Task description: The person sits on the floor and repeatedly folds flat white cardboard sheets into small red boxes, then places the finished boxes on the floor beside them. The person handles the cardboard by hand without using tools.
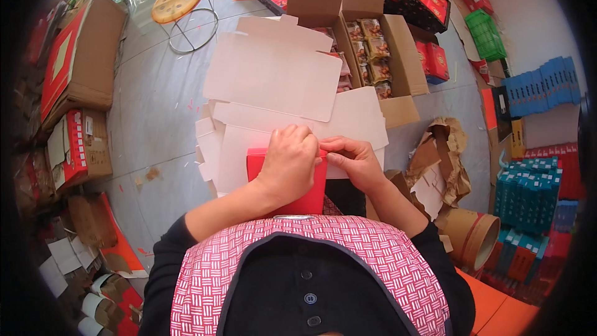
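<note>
Holding red box [311, 193] in curled fingers of left hand [288, 160], pinching far right corner with right hand [353, 160]; near waist, by flat white sheets [267, 78]; apparently shaped already, seemingly unfinished at far edge

The left hand [289, 160] covers the upper right part of the red box [309, 193], and its fingertips are largely out of sight. Whether the fingers of the right hand [356, 158] grip the box's edge or something thin cannot be told. The apron [367, 239] hides what bears the box's near end. Overlapping white sheets [267, 71] show only partly. At the floor's far edge, the black tray [263, 4] is cut off; along its right edge, print on the teal boxes [528, 190] is too small to read.
</note>
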Action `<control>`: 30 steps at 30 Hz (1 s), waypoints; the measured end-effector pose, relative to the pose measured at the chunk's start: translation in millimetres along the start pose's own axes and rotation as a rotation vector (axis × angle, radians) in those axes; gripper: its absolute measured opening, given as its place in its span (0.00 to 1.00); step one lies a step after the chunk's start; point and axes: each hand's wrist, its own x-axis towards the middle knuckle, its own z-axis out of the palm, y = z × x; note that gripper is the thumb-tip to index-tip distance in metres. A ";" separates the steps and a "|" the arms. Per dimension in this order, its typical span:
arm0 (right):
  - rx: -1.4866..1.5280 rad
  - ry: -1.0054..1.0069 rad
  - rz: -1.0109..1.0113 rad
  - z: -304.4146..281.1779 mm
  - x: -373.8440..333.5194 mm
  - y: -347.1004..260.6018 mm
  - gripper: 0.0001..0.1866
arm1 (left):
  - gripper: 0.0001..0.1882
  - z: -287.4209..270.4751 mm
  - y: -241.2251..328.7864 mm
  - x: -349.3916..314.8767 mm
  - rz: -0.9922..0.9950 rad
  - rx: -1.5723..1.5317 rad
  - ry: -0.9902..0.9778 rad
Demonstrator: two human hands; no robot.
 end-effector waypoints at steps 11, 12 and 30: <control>0.135 0.129 -0.099 14.8 -6.2 13.6 0.09 | 0.08 -2.1 3.5 -0.6 0.053 -0.029 0.077; 0.085 0.122 -0.117 14.5 -6.6 12.4 0.09 | 0.08 -2.5 3.5 -0.7 0.051 -0.022 0.071; 0.028 0.080 -0.252 27.7 -16.4 6.5 0.07 | 0.31 -18.3 -45.7 -79.6 -0.295 -0.929 0.162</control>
